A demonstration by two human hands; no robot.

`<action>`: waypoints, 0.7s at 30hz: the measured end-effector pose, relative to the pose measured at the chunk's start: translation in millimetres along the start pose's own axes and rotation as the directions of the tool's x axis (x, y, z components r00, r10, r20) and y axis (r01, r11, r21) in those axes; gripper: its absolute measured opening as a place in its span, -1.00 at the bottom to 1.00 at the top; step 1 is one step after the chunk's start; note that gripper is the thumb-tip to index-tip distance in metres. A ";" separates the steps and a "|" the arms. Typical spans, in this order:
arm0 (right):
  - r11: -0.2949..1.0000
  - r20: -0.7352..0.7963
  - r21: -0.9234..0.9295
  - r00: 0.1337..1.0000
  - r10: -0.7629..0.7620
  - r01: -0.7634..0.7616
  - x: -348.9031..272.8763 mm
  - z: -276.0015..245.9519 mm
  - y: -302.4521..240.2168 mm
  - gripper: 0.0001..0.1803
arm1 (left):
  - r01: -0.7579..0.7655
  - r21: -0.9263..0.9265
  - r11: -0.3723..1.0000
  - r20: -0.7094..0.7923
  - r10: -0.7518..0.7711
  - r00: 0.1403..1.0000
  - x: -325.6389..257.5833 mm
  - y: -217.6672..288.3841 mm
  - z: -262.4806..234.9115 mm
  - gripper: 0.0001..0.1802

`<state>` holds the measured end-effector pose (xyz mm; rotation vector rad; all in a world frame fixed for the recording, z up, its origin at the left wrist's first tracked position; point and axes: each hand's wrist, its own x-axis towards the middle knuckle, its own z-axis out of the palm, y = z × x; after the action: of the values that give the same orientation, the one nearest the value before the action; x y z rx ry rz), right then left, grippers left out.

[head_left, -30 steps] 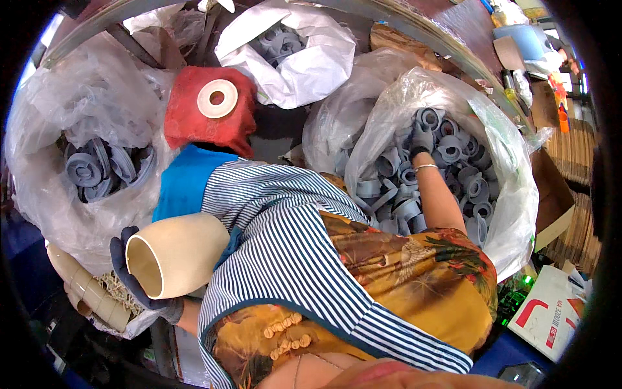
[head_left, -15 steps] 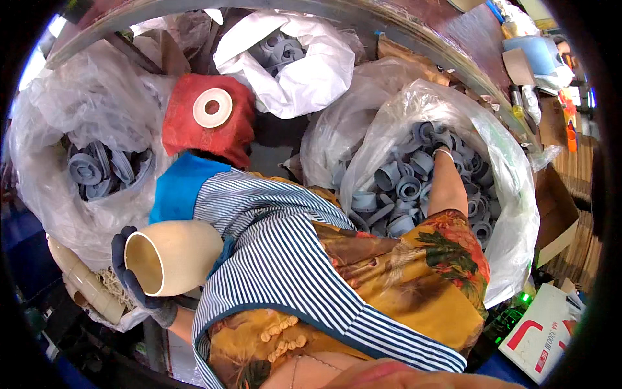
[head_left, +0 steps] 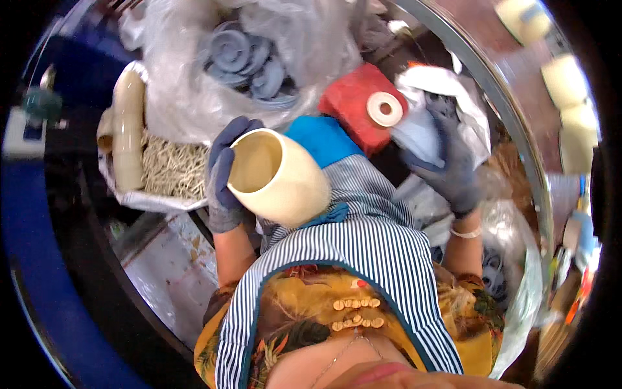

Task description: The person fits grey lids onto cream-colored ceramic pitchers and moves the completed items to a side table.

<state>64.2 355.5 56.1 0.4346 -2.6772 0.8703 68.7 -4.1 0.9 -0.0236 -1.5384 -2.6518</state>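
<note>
My left hand [head_left: 222, 172], in a dark blue-grey glove, grips a cream, rounded hollow vessel [head_left: 295, 188] from its left side. The vessel's wide mouth tips up toward the upper left, above the striped apron on my lap. Over to the right, my gloved right hand [head_left: 452, 172] is raised with its fingers around a pale blue-grey plastic part [head_left: 420, 137], which motion blurs. Just beyond that part, a cream ring [head_left: 385, 109] rests on a red cloth-covered block [head_left: 343, 97].
A clear bag [head_left: 178, 78] of grey round parts is at the far left. A sack of pale strips [head_left: 172, 172] holds stacked cream pieces [head_left: 128, 129]. A white bag [head_left: 476, 126] stands beyond my right hand. A curved metal table edge [head_left: 512, 107] runs along the right, with several cream vessels [head_left: 564, 81] behind it.
My right hand has come out of the clear bag of grey parts at right, bringing one part toward the middle. My left hand still holds the vessel; the view has swung left.
</note>
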 end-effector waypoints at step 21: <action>0.854 0.036 0.515 0.997 0.068 -0.077 126.6 65.8 -2.6 -0.58 | -0.065 -0.052 0.997 -0.103 0.060 0.993 -30.0 7.9 -49.1 -0.38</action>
<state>-62.1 289.3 52.4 0.4541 -2.4538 1.6272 100.4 -48.9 -18.2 0.0580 -1.4100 -2.6031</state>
